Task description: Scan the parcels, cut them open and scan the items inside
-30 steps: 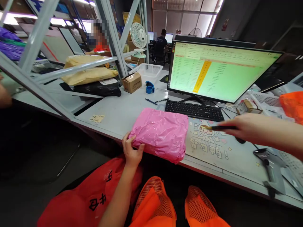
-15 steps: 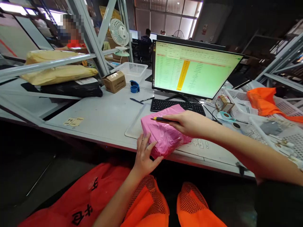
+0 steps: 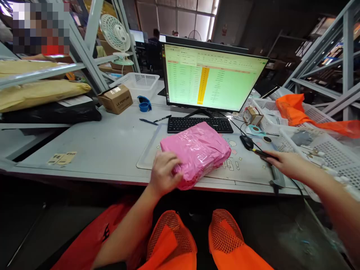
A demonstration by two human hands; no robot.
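Observation:
A pink plastic-wrapped parcel (image 3: 198,150) lies on the desk mat (image 3: 244,169) in front of the keyboard (image 3: 199,125). My left hand (image 3: 164,170) is closed over the parcel's near left corner. My right hand (image 3: 284,163) is out to the right of the parcel, low over the mat. Its fingers are closed on a dark pen (image 3: 260,153) that points left toward the mouse (image 3: 246,141). A grey handheld scanner (image 3: 277,180) lies just under that hand at the desk edge.
The monitor (image 3: 210,78) shows a green spreadsheet. On the right stand white baskets (image 3: 323,150) and orange bags (image 3: 298,107). A small cardboard box (image 3: 116,99), blue tape dispenser (image 3: 144,104), two pens (image 3: 153,120) and stacked mailers (image 3: 42,92) lie left. Orange mesh bags (image 3: 171,240) fill my lap.
My right hand has left the top of the parcel and swung right with the pen. My left hand has closed over the parcel's corner, and the parcel has turned slightly.

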